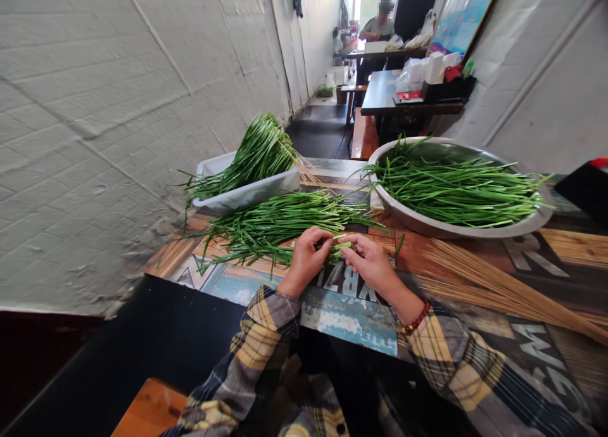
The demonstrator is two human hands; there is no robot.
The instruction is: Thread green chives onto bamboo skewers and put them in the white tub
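My left hand (306,258) and my right hand (370,263) meet over the table's near edge, both with fingers pinched on a small bunch of green chives (342,242). The held stalks join a loose pile of chives (280,225) lying across the painted wooden table (342,310) to the left. A bead bracelet circles my right wrist. Whether a skewer runs through the held chives I cannot make out.
A metal basin (427,225) of chives stands at the right rear. A white tray (247,193) with more chives sits at the left rear. Several bamboo skewers (503,291) lie at the right. A tiled wall runs along the left. Another person sits at a far table.
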